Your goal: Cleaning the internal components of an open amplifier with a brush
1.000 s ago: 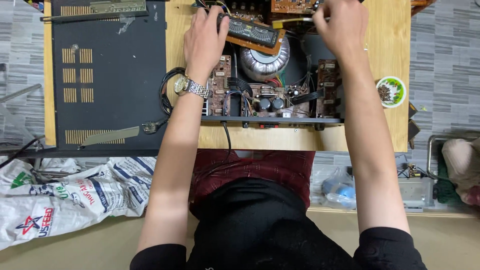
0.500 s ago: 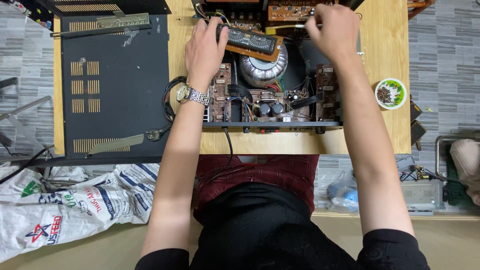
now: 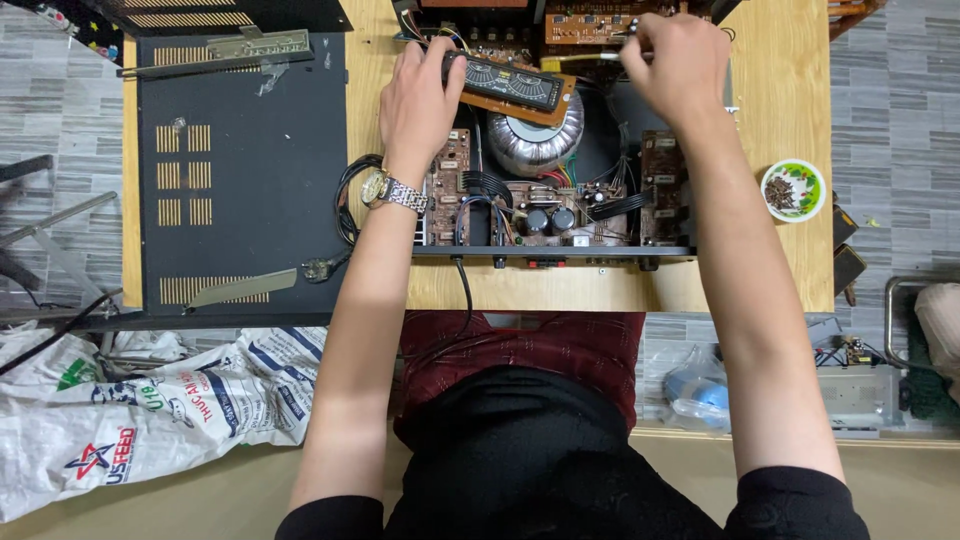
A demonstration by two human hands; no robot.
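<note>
Two hands work inside one opened amplifier (image 3: pixel 560 200) on the wooden table (image 3: pixel 780 270). The left hand (image 3: pixel 425 100), a watch (image 3: pixel 395 192) on its wrist, grips one end of a long display panel (image 3: pixel 510 85) that lies tilted above the round coil (image 3: pixel 535 145). The right hand (image 3: pixel 675 65) is curled shut, pinching something too small to tell near the circuit board (image 3: pixel 585 25). One small bowl (image 3: pixel 793 190) holds dark screws. One black cover (image 3: pixel 235 170) lies to the left.

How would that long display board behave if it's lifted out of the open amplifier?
The display board looks thin and long, so probably light and stiff but fragile. The left hand grips one end; wires nearby suggest it may be tethered. The right hand works at the far end.
</note>
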